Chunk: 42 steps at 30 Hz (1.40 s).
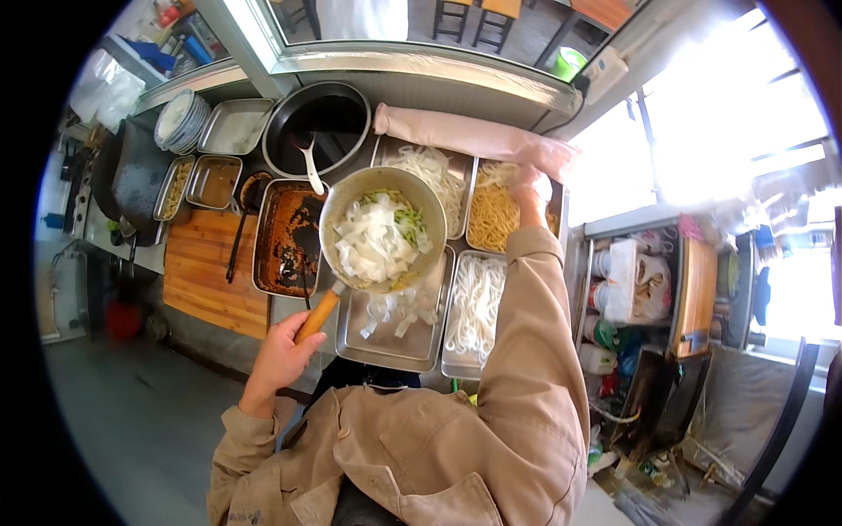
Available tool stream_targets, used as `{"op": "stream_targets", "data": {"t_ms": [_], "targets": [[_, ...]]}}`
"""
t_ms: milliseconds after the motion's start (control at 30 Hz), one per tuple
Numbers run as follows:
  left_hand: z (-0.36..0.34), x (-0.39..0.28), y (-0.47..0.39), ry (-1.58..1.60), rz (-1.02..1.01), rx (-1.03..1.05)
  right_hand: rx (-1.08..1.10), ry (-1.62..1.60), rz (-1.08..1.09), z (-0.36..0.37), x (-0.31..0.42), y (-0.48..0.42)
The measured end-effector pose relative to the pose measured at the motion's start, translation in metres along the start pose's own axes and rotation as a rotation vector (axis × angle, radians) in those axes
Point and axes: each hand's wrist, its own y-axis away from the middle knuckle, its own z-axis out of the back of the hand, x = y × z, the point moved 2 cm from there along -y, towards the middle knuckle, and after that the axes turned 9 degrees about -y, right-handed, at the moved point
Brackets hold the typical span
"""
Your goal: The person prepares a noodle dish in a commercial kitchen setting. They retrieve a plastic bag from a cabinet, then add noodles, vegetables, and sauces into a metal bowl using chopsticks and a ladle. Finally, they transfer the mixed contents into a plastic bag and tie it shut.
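My left hand (286, 348) grips the wooden handle (318, 315) of a metal saucepan (431, 200), held above the trays. Inside the pan, broad white noodles (373, 243) lie over shredded green vegetables (413, 229). My right hand (531, 186) reaches to the far right, over a metal tray of yellow noodles (490, 207); its fingertips are blurred, and whether they grasp anything is unclear. Under the pan's near edge, a tray (388, 345) contains a few broad white noodles. Thick white noodles (470, 309) fill the tray beside it, and thinner white ones (434, 174) lie behind the pan.
Left of the pan are a tray of dark red sauce (279, 256), a wooden cutting board (210, 276) and small metal trays. Behind stands a large basin of dark liquid (316, 108) with a white spoon (312, 167). A pink plastic-covered roll (460, 135) borders the trays. Stacked bowls (181, 121) stand at back left.
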Motion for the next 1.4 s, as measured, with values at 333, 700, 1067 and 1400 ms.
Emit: {"op": "stream_targets", "data": {"t_ms": [333, 700, 1067, 1400], "targets": [[-0.032, -0.013, -0.044, -0.051, -0.066, 0.043, -0.170, -0.824, 0.075, 0.132, -0.003, -0.009], [-0.067, -0.038, -0.088, -0.005, -0.065, 0.170, 0.044, -1.558, 0.433, 0.298, 0.113, 0.110], [-0.068, -0.037, -0.070, -0.085, -0.144, 0.096, 0.017, -0.641, 0.174, 0.103, -0.006, 0.052], [-0.053, -0.033, -0.049, -0.212, -0.204, -0.068, 0.098, -0.291, 0.797, 0.099, 0.162, 0.175]]}}
